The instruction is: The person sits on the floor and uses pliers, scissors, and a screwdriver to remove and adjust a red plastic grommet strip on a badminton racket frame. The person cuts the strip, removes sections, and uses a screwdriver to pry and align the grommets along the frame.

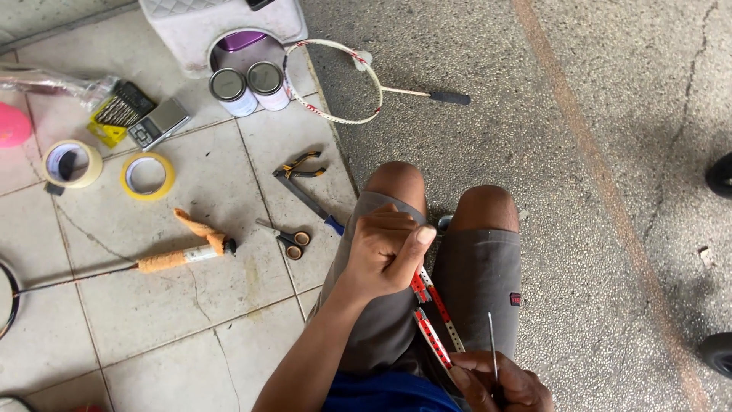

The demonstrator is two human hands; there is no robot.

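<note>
Scissors (287,238) perhaps just below pliers (300,165)

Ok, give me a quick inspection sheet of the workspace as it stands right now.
Surface: pale floor tiles on the left, speckled concrete on the right.
Job's things: red-and-white racket frame across the lap; thin metal awl upright.
Clutter: scissors, pliers, two tape rolls, two tins, white racket, racket with orange grip wrap, small digital scale.
Grippers: left hand closed above the frame, pinching something too thin to tell; right hand holds the awl.
Cables: nothing seen.
Surroundings: white stool, pink object at the left edge, dark wheels at the right edge.
</note>
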